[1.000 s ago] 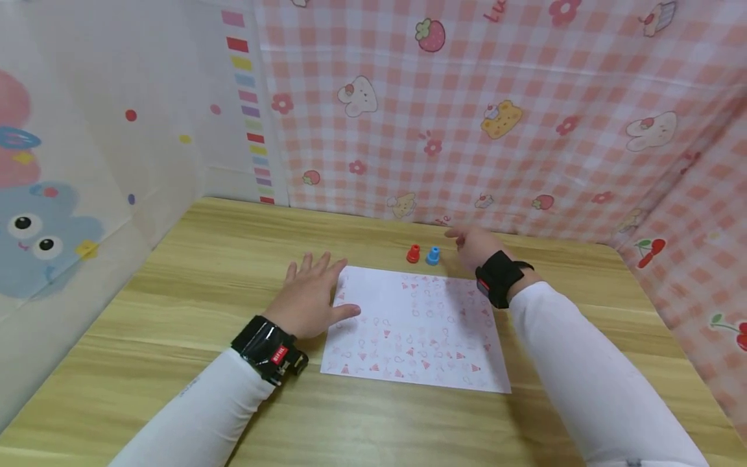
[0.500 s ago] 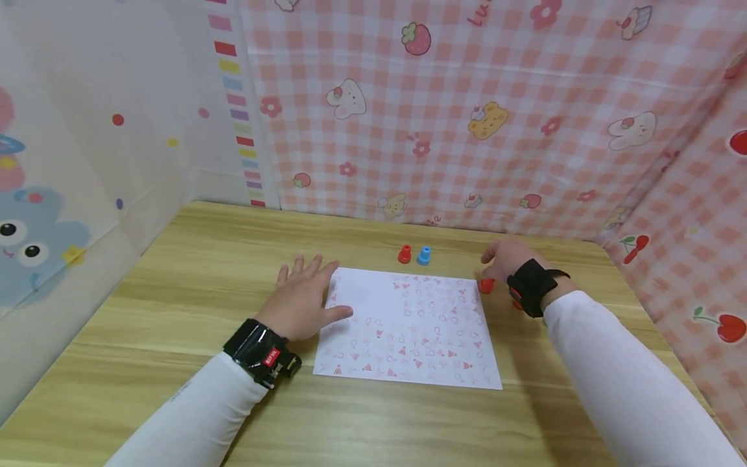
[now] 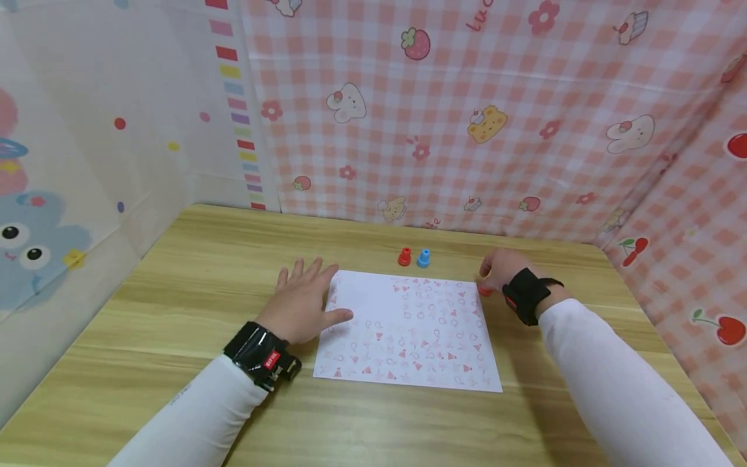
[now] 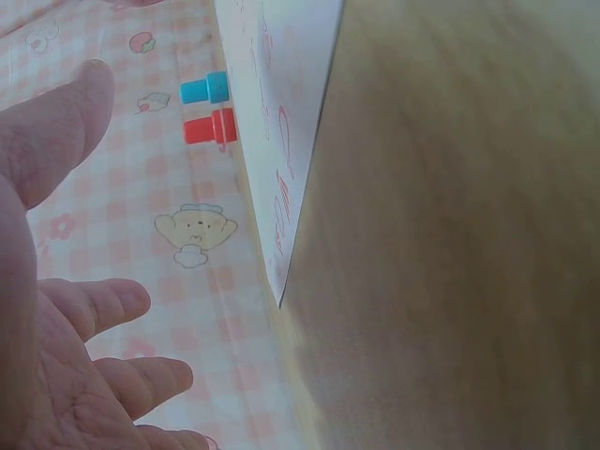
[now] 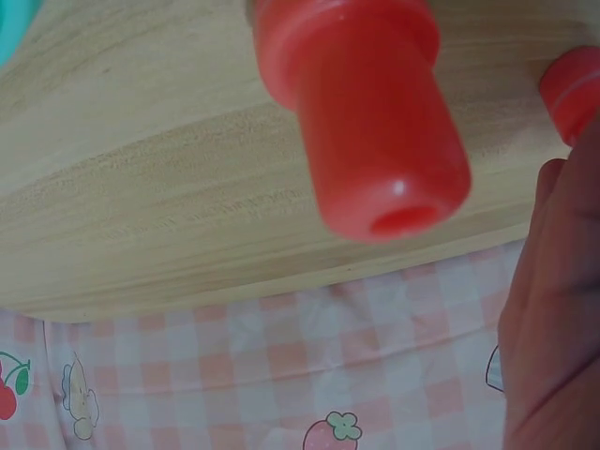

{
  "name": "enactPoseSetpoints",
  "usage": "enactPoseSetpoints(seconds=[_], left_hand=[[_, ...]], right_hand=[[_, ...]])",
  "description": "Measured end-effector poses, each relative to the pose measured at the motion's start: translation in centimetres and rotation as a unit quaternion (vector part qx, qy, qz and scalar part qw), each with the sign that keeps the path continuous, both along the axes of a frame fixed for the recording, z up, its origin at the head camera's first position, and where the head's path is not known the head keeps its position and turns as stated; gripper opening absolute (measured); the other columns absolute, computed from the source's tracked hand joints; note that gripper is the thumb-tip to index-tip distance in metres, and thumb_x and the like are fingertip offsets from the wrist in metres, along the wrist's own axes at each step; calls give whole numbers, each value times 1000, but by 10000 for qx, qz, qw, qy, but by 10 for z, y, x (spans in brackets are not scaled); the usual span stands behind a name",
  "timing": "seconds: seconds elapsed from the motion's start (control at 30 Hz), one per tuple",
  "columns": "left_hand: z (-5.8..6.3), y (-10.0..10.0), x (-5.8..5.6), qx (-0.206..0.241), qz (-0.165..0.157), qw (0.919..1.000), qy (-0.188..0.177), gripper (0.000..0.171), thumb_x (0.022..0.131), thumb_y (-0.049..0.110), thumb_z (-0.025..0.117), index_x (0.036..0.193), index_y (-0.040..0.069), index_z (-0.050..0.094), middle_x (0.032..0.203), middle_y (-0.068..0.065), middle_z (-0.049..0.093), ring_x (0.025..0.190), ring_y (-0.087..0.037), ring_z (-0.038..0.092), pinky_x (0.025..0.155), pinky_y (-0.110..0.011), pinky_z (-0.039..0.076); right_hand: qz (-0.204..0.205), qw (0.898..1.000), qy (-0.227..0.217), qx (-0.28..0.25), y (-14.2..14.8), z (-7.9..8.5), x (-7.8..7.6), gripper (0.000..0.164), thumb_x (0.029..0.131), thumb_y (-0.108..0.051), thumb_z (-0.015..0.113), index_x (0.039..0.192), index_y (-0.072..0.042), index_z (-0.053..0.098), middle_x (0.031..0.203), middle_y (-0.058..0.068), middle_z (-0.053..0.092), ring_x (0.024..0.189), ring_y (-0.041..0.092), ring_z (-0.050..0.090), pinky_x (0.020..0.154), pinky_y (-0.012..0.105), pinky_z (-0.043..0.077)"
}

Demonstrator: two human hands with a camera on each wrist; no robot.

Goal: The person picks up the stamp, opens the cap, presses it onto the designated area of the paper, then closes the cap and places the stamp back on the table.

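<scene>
In the head view my left hand (image 3: 299, 305) is spread over the left edge of a white paper (image 3: 373, 295), its thumb over the sheet. Small red and pale pink stamped prints cover much of that paper. Beyond its top right corner, my right hand (image 3: 504, 269) pinches a small red stamp (image 3: 484, 290) from above. The right wrist view catches part of this red stamp (image 5: 572, 94) beside the fingers (image 5: 553, 281). A second red stamp (image 5: 375, 122) stands large in that view, near the wrist; the arm hides it in the head view.
Behind the paper stand another red stamp (image 3: 405, 257) and a blue stamp (image 3: 423, 258), side by side. A teal thing (image 5: 14, 23) shows at the corner of the right wrist view. Pink checked cloth (image 3: 373, 143) borders the wooden table (image 3: 233, 240) at the back and right.
My right hand moved right from beside the blue stamp, then came down onto a red stamp by the paper's corner. The left hand stays in place; the head view shifted slightly.
</scene>
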State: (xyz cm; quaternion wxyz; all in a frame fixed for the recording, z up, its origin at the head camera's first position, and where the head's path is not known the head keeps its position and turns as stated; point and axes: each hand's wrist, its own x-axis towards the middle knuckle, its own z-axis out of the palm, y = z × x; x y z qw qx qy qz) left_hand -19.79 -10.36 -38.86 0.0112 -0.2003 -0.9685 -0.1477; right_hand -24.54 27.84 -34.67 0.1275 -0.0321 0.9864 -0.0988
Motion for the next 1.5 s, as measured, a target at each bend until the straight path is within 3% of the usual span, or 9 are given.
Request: enactPoseSetpoints(seconds=[0.53, 0.77, 1.2, 1.5], left_hand=[[1, 1, 2, 31, -11, 10000, 5, 89, 78, 68, 59, 146, 17, 32, 150, -21, 22, 132, -46, 7, 105, -67, 5], [0, 1, 1, -23, -8, 10000, 5, 90, 78, 69, 57, 146, 18, 31, 150, -20, 22, 132, -45, 6, 105, -66, 6], [2, 2, 2, -11, -4, 10000, -35, 89, 78, 68, 58, 146, 17, 30, 150, -20, 21, 132, -45, 6, 105, -66, 5], [2, 3, 3, -15, -3, 9999, -133, 89, 78, 68, 58, 147, 18, 30, 151, -19, 20, 133, -43, 5, 106, -65, 5]], right_hand=[[-134, 9998, -91, -102, 0, 2, 1, 17, 82, -10, 68, 98, -3, 65, 88, 12, 62, 77, 28, 52, 69, 41, 47], [-182, 9996, 141, -164, -4, 6, 3, 16, 83, -7, 66, 98, -2, 64, 91, 14, 62, 78, 28, 52, 74, 44, 47], [-14, 9978, 588, -291, -17, 5, 4, 13, 84, -7, 59, 95, -3, 66, 84, 11, 63, 71, 25, 52, 68, 39, 47], [2, 9953, 617, -747, -37, 1, 7, 16, 90, -10, 56, 100, -4, 67, 85, 10, 63, 72, 24, 52, 66, 35, 46]])
